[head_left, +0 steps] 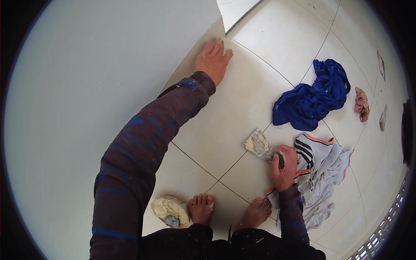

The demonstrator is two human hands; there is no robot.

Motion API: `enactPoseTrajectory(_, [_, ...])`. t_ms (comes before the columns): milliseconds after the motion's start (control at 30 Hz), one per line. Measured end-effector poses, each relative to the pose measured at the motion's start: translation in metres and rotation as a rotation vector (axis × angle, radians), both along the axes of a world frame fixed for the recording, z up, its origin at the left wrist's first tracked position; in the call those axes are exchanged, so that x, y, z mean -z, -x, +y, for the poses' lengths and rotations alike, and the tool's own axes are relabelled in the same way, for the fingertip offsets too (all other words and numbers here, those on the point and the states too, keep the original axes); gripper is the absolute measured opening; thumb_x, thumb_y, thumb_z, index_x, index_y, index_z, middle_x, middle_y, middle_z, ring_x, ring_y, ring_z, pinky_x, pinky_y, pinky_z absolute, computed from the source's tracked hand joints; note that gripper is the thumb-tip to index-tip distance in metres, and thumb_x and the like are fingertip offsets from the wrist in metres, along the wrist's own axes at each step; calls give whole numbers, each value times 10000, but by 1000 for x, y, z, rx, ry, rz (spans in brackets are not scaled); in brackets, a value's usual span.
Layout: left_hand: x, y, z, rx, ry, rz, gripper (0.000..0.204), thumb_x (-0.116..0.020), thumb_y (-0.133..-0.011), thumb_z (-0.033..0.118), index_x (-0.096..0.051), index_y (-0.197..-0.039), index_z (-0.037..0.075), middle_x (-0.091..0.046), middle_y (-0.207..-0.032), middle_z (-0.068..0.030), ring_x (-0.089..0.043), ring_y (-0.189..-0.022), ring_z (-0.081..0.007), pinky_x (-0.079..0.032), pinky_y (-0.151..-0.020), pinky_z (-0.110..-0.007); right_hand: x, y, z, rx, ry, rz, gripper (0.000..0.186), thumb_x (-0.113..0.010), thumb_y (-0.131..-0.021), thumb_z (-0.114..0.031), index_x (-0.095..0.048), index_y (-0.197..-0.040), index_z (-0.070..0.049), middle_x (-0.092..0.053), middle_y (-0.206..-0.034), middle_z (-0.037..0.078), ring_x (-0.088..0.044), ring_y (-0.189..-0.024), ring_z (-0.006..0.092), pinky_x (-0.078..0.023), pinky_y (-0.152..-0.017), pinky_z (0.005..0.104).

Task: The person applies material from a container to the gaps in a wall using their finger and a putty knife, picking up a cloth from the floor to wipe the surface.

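A pale wall (86, 86) fills the left, meeting the tiled floor (277, 39) along a slanting edge. On the floor's right side lie a crumpled blue cloth (310, 97), a grey striped shirt with orange trim (323, 173), and farther toward the right edge a small pink rag (361, 103). At the wall's foot, just beside the person's left bare foot (200, 209), sits a round container of cream putty (170, 211). The left hand (213, 60) is spread flat, fingers released, against the floor's edge by the wall. The right hand (284, 168) is clenched around the handle of a putty knife (260, 145), whose putty-smeared blade sticks out up-left of the fist, its long axis running diagonally over a tile joint, near the shirt
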State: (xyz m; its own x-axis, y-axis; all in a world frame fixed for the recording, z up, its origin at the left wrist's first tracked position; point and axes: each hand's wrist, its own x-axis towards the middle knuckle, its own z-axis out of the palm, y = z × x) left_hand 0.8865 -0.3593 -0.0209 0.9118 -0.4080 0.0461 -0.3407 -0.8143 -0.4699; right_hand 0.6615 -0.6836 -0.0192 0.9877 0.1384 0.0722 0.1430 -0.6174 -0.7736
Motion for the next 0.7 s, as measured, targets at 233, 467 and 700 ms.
enactPoseTrajectory(233, [4, 13, 27, 71, -212, 70, 423, -437, -1025, 196, -559, -1420, 104, -512, -1544, -119, -348, -1504, -266, -200, -1269, -421, 0, -1, -3, -12, -30, 32, 249, -646, -830, 10, -670, -1078, -2, -645, -1099, 168, -602, -1012, 348, -482, -909, 417])
enactPoseTrajectory(467, [-16, 95, 44, 15, -211, 179, 413, -427, -1027, 178, -556, -1399, 51, -521, -1523, -159, -369, -1492, -291, -208, -1283, -427, -1, -2, -4, -14, -54, 17, 243, -643, -834, 5, -660, -1076, 2, -644, -1093, 165, -603, -1013, 345, -481, -911, 418])
enactPoseTrajectory(700, [-16, 209, 105, -25, -83, 248, 414, -403, -1046, 161, -541, -1382, -38, -517, -1527, -182, -333, -1523, -308, -213, -1293, -441, 0, -1, -3, -39, -26, -41, 218, -634, -858, -1, -650, -1074, 20, -645, -1105, 175, -603, -1029, 356, -477, -933, 430])
